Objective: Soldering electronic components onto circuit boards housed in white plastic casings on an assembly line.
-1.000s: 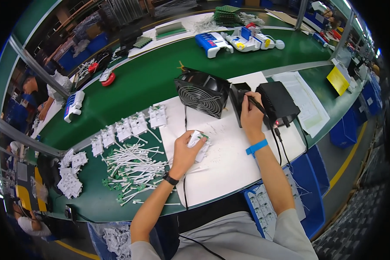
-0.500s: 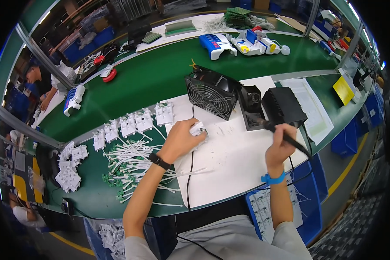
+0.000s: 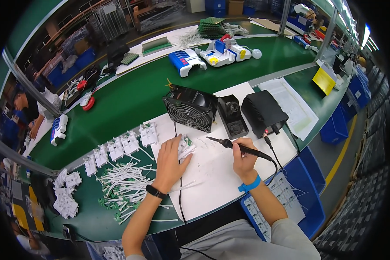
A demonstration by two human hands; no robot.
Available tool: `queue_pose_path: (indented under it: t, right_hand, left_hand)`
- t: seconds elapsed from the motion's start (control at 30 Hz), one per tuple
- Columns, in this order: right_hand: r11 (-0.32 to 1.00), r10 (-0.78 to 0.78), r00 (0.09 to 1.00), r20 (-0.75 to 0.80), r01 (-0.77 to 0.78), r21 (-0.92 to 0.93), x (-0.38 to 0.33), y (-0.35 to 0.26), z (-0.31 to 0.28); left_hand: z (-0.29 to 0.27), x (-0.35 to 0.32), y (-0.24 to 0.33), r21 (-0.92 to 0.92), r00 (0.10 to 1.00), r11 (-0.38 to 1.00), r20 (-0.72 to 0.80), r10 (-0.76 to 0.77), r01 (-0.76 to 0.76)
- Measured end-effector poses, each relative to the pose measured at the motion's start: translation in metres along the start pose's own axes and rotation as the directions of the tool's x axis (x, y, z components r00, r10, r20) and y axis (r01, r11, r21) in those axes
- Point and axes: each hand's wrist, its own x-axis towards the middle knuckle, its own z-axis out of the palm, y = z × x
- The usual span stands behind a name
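My left hand (image 3: 170, 161) rests on the white sheet (image 3: 210, 190), gripping a small white plastic housing (image 3: 186, 149) between thumb and fingers. A bit of green circuit board shows in that housing. In my right hand (image 3: 245, 161) is a black soldering iron (image 3: 226, 142), held like a pen. Its tip points left, a short way to the right of the housing and apart from it. Beyond it stands a black iron holder (image 3: 232, 116). Left of my left hand lies a heap of white cables (image 3: 128, 184) with green ends.
A black fan (image 3: 190, 110) and a black power unit (image 3: 264, 112) stand behind the sheet. Several white housings (image 3: 129, 142) line the bench edge, with more piled (image 3: 66, 197) at left. A blue bin (image 3: 312, 212) sits below right. Blue-white casings (image 3: 186, 61) rest on the green belt.
My right hand has drawn the soldering iron out of its holder and leftward, toward the housing. My left hand's fingers have straightened out around the housing. The view has shifted to the right.
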Motion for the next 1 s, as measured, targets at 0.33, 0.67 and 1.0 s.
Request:
queue_pose_path:
  t: [0.33,0.67,1.0]
  right_hand:
    - [0.996,0.083,0.995,0.045,-0.084,0.014,-0.002,-0.002,-0.001]
    - [0.992,0.124,0.992,0.006,-0.124,0.015,0.001,-0.001,0.000]
    - [0.998,0.057,0.997,-0.052,-0.059,-0.034,0.002,-0.001,-0.001]
  left_hand:
    - [0.007,-0.015,-0.007,-0.060,1.000,0.998,-0.001,-0.002,0.001]
    - [0.008,-0.016,-0.004,-0.042,1.000,0.999,-0.014,0.002,-0.003]
    - [0.010,-0.018,-0.008,-0.018,1.000,1.000,-0.015,0.026,-0.026]
